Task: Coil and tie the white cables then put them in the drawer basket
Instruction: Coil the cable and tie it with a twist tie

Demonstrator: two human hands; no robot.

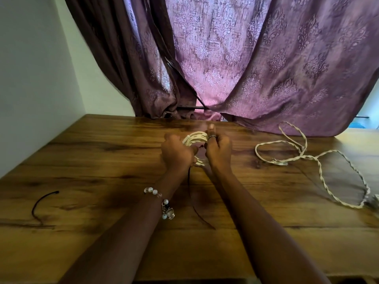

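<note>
The coiled bundle of white twisted cable (195, 139) is held just above the brown wood-grain tabletop (102, 160), between both hands near the middle of the view. It looks light and limp, yet springy enough to loosen if released, so it probably wants a firm hold across all its loops at once. The left hand (177, 153) is curled round the coil's left side; the right hand (218, 151), a ring on one finger, pinches its right side. A thin dark tie cord (191, 193) trails from between the hands toward the person, likely the binding. A second, loose white twisted cable (320, 160) sprawls uncoiled on the tabletop well to the right. Another short dark cord (41, 201) lies far left. No drawer basket is in view.
</note>
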